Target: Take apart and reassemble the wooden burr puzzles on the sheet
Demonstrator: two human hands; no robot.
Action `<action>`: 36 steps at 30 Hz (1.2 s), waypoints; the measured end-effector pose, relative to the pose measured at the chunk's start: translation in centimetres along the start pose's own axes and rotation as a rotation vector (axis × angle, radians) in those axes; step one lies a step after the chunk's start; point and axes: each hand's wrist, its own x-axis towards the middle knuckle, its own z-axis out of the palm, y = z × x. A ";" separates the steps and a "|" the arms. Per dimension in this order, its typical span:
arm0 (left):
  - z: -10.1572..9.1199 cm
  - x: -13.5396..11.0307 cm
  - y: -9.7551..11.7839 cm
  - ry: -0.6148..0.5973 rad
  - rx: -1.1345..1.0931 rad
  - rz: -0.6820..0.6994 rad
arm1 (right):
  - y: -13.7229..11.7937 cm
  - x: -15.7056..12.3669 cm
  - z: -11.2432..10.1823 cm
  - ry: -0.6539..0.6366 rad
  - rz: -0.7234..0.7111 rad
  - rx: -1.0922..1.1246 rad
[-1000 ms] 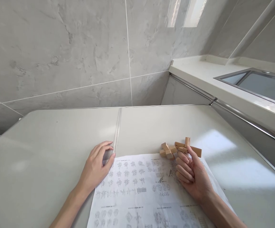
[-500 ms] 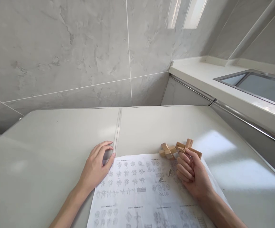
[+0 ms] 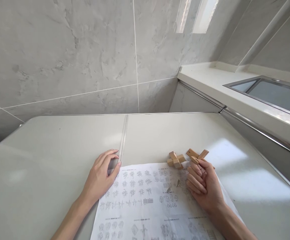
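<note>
My right hand (image 3: pixel 203 181) is closed, with thumb and forefinger pinching one end of a cross-shaped wooden puzzle (image 3: pixel 197 155) made of light bars. Part of that puzzle is hidden behind the fingers. Just to its left, a second wooden burr puzzle (image 3: pixel 176 160) of interlocked blocks rests at the top edge of a printed sheet (image 3: pixel 145 213). My left hand (image 3: pixel 104 176) lies on the table at the sheet's upper left corner, fingers loosely curved and thumb apart, holding nothing. Rows of small grey puzzle drawings cover the paper.
The pale table (image 3: pixel 47 150) has a seam (image 3: pixel 123 136) running away from me near its middle. Grey marbled wall tiles (image 3: pixel 84 50) rise behind it. At the right stands a white counter (image 3: pixel 205 73) with an inset sink (image 3: pixel 272 90).
The cross-shaped puzzle in my right hand has turned, its upright bar now leaning right. My left hand and the other puzzle stay in place. The view has shifted slightly.
</note>
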 end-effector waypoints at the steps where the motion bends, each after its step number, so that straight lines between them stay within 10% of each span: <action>1: 0.0 0.0 0.0 -0.002 0.001 -0.001 | 0.0 -0.1 0.1 -0.014 -0.010 -0.014; 14: -0.4 -0.5 1.3 0.126 -0.049 0.295 | 2.8 -2.3 -0.3 -0.298 -0.258 -0.855; 20: 0.4 -2.8 4.6 -0.265 -0.431 0.340 | 2.5 -3.0 1.4 -0.573 -0.659 -1.279; 24: 1.1 -4.9 6.7 -0.512 -0.701 0.101 | 3.0 -3.3 1.3 -0.807 -0.855 -1.478; 36: 1.8 -6.7 8.9 -0.746 -1.117 -0.072 | 5.4 -5.1 1.8 -0.966 -0.624 -1.391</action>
